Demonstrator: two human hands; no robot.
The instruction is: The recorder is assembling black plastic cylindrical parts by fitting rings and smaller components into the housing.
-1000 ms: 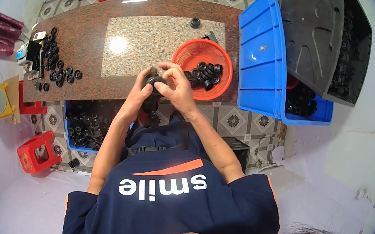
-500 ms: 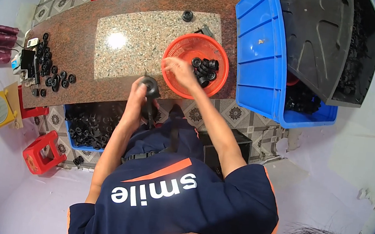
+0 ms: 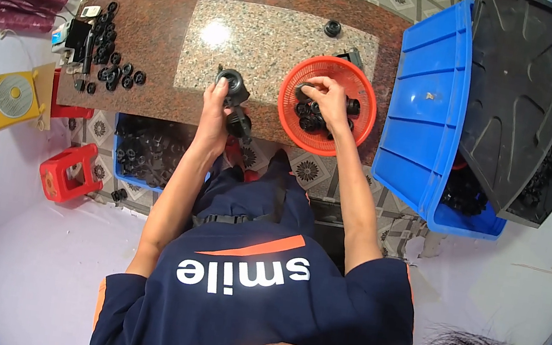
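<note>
My left hand is closed around a black plastic part with a round ring at its top and another round piece lower down. It is held just over the table's near edge. Over the red plastic basket, my right hand has thumb and fingers closed on a small black wheel at the basket's left side. Several more black wheels lie in the basket beneath that hand, which partly hides them.
A single black wheel sits on the speckled table panel. Loose black wheels cluster at the table's left. A blue bin holding black parts stands at the right, a black crate tilted in it. Below the table is another parts-filled bin.
My right hand has gone from the basket's left rim into the basket and now pinches a wheel. My left hand still holds the black part. The whole view has shifted.
</note>
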